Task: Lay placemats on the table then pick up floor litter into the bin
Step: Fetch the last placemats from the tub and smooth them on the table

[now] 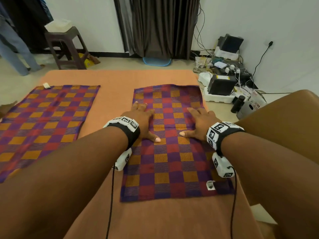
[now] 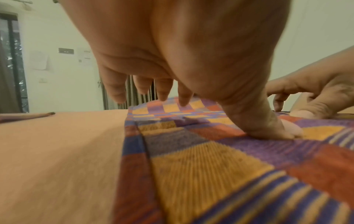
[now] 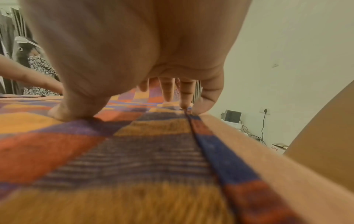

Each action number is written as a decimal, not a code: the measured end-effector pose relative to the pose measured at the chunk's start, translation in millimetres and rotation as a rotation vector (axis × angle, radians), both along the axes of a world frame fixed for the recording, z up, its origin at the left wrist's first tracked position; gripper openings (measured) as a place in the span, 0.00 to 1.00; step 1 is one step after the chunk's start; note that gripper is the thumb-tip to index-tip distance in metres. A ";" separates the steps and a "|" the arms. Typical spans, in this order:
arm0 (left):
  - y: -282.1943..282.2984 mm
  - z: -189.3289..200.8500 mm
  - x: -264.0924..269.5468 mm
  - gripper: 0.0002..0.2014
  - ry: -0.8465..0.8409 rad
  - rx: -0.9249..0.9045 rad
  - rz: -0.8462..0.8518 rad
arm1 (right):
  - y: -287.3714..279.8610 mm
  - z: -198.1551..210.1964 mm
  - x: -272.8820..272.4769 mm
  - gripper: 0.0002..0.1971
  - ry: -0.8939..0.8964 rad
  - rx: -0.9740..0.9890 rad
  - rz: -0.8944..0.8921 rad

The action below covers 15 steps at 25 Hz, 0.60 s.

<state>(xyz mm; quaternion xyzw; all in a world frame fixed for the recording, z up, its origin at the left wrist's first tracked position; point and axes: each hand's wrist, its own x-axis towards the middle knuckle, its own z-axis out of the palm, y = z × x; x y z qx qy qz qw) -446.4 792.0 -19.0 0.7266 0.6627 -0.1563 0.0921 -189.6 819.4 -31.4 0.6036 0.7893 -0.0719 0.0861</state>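
Observation:
Two checked placemats in orange, red and purple lie flat on the table with its orange cloth (image 1: 112,80). One placemat (image 1: 43,121) is at the left, untouched. On the right placemat (image 1: 169,161) both hands press down with straight, spread fingers. My left hand (image 1: 143,118) rests near its left edge, thumb (image 2: 275,128) pushed into the cloth. My right hand (image 1: 198,123) lies near the right edge, thumb (image 3: 76,112) down, little finger at the hem (image 3: 191,121). No litter or bin shows.
A dark stool (image 1: 65,47) with a white box stands at the far left. A tangle of cables, boxes and devices (image 1: 224,75) crowds the floor at the right. A blue mat (image 1: 157,61) lies under the curtain. Another person's legs (image 1: 15,54) stand far left.

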 end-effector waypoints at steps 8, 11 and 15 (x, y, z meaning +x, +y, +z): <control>-4.1 8.5 16.9 0.54 -0.099 -0.049 -0.095 | -6.0 -6.5 -18.7 0.47 -0.072 -0.060 0.121; -19.6 -4.8 38.2 0.47 -0.225 -0.065 -0.160 | -34.9 -20.2 -40.8 0.40 0.055 -0.091 0.178; -26.5 -19.2 12.7 0.47 -0.118 -0.152 -0.099 | -33.7 -24.2 -12.9 0.49 0.028 -0.188 -0.001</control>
